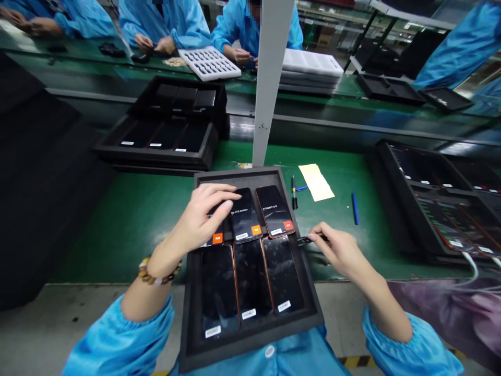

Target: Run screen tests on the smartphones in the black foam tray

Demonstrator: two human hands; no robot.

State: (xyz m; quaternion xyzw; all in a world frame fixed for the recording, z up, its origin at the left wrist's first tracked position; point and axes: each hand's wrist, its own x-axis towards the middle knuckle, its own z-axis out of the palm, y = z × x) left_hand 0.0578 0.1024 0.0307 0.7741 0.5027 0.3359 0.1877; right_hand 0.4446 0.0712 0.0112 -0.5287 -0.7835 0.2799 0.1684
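Note:
A black foam tray (pixel 313 297) rests at the front edge of the green bench against my body, with several smartphones in two rows. My left hand (pixel 207 214) lies palm down over the top-left phone (pixel 214 232), fingers stretched out and partly hiding it; its fingertips reach the top-middle phone (pixel 245 214), whose lit screen reads "No OTG devices". The top-right phone (pixel 274 206) is also lit, with an orange-red square in its corner. The lower-row phones (pixel 252 277) have dark screens and white labels. Beside the tray's right rim, my right hand (pixel 340 248) pinches a small black plug-like piece (pixel 303 241).
A marker (pixel 294 193), a yellowish paper (pixel 316 181) and a blue pen (pixel 355 209) lie beyond the tray. Stacked phone trays (pixel 156 151) stand at back left, another phone tray (pixel 415 209) at right. A grey post (pixel 267 83) rises behind; co-workers in blue sit across.

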